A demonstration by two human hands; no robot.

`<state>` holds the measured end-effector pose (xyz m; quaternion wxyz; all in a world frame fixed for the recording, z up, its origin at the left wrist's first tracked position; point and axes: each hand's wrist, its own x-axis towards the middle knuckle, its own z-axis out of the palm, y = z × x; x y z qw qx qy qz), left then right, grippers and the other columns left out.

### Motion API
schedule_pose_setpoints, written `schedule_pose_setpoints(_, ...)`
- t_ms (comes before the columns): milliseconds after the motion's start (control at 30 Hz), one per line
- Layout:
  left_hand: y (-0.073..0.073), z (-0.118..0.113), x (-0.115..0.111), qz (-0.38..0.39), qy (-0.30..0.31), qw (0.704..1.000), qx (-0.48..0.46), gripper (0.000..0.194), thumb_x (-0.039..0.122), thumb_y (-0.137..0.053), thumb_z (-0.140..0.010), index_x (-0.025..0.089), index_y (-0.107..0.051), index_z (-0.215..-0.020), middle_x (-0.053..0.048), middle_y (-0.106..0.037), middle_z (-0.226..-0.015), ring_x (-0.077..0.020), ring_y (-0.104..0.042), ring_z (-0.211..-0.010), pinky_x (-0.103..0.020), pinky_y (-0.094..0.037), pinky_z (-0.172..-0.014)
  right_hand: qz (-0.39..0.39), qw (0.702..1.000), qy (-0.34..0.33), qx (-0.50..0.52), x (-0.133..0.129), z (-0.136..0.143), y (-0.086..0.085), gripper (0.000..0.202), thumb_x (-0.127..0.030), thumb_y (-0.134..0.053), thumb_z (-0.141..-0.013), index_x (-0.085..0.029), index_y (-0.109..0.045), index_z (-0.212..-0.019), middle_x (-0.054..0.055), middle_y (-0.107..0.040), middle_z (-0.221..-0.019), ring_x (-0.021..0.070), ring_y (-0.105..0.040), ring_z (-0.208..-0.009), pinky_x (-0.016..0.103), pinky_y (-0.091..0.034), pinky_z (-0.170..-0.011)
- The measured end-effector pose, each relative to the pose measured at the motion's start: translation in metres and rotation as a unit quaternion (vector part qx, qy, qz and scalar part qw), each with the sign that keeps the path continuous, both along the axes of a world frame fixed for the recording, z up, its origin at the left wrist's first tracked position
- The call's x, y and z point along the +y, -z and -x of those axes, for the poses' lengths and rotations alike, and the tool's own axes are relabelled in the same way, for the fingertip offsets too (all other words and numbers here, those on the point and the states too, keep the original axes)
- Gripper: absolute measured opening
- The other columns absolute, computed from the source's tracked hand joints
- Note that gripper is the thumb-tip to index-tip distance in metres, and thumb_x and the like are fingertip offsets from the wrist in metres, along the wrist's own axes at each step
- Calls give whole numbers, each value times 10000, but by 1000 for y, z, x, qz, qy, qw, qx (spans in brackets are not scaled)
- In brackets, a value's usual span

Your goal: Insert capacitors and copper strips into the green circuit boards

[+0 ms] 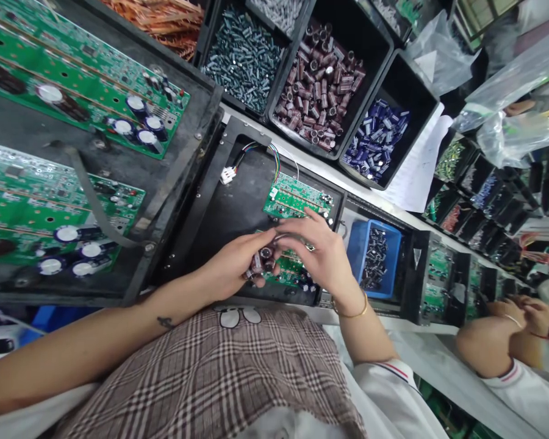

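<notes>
Grip of the left hand (235, 267) is curled snugly around a few brown capacitors (258, 263), whose round ends show below the thumb. Right hand (320, 247) arches in from the other side, its fingers bent toward the left thumb; they hide the spot where they meet, so I cannot tell whether that grip pinches anything. A gold bracelet (359, 308) circles the right wrist.

The held capacitors are above a black tray (219, 222). In it, a small green circuit board (289, 196) lies just beyond the hands, with colored wires (277, 160) at its far edge and a white connector (227, 175) near the tray's corner. A second green board (286, 275) is partly covered by the hands.

Beyond the tray stand black bins: one with dark slender components (244, 58), one with loose brown capacitors (322, 91) and one with blue capacitors (377, 140). A printed sheet (418, 161) lies beside the last. To the right, a blue bin (395, 263) holds small dark parts (375, 259).

On the left, two large circuit boards (91, 73) bear upright capacitors, with copper-colored strips (160, 27) above them. At far right, a co-worker's hands (531, 314) are close together.
</notes>
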<state>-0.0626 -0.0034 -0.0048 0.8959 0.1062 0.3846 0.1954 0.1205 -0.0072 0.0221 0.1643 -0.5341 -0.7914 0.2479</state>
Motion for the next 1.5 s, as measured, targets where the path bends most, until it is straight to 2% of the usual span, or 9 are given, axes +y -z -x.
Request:
schedule_pose_setpoints(133,2,3,3,53,-28,998,2,232,304,-534,-875,159,-678,-985,-50,-617,-839,-156,-617,-661,-209,-470,-447,-62,989,80,-105,15,0,21,159,-239,-496,-950,-261,-644,-1003,6,-711,-1007,169,-646,-973,506,-253,-1147)
schedule_pose_setpoints(300,2,6,4,49,-25,998,-11,258,359,-544,-871,159,-677,-967,-46,-597,-756,-167,-602,-661,-221,-484,-460,-69,984,72,-146,23,-8,39,163,-250,-480,-957,-250,-639,-993,2,-706,-974,169,-643,-924,498,-257,-1142)
schedule_pose_setpoints(533,2,8,3,22,-14,999,-19,223,351,-633,-835,150,-667,-926,-16,-558,-776,-136,-569,-641,-204,-474,-425,-62,984,50,-158,21,-6,33,192,-231,-453,-962,-226,-637,-1013,29,-696,-974,180,-632,-923,482,-322,-1120)
schedule_pose_setpoints(833,6,4,4,76,6,997,0,464,537,-475,-895,120,-622,-752,-48,-583,-662,-150,-562,-557,-219,-433,-395,-86,985,-23,-146,20,-9,39,256,-221,-433,-973,-242,-638,-1125,52,-690,-1094,196,-604,-1132,500,-291,-1152)
schedule_pose_setpoints(1000,8,4,0,65,-27,996,49,422,511,-495,-902,124,-645,-826,-68,-617,-701,-167,-586,-582,-231,-456,-413,-86,994,-16,-69,6,10,13,340,-354,-579,-914,-268,-582,-1243,43,-675,-1167,203,-574,-1180,475,-294,-1146)
schedule_pose_setpoints(1100,5,5,0,63,-45,997,27,363,451,-481,-926,138,-641,-839,-65,-627,-697,-174,-606,-600,-239,-487,-444,-64,996,-34,-55,2,27,2,223,-314,-541,-937,-283,-636,-1136,16,-701,-1071,185,-603,-1105,456,-297,-1137)
schedule_pose_setpoints(1300,-2,6,6,113,-79,989,-48,216,226,-467,-914,115,-644,-972,-103,-676,-829,-232,-677,-801,-408,-580,-721,-97,986,64,-115,25,27,26,182,-236,-484,-958,-224,-660,-1005,40,-703,-1002,193,-625,-974,440,-360,-1061)
schedule_pose_setpoints(1400,-1,7,6,115,-84,988,-64,226,181,-444,-887,104,-638,-974,-121,-681,-858,-256,-686,-824,-426,-578,-729,-99,985,55,-130,32,23,36,196,-207,-465,-960,-217,-652,-1018,49,-698,-1015,195,-617,-977,443,-371,-1052)
schedule_pose_setpoints(1500,2,9,6,115,-78,989,-49,217,211,-458,-871,115,-635,-951,-87,-654,-788,-222,-668,-733,-356,-578,-607,-93,986,47,-127,32,23,37,201,-200,-457,-960,-210,-646,-1028,54,-692,-1011,193,-616,-964,436,-410,-1020)
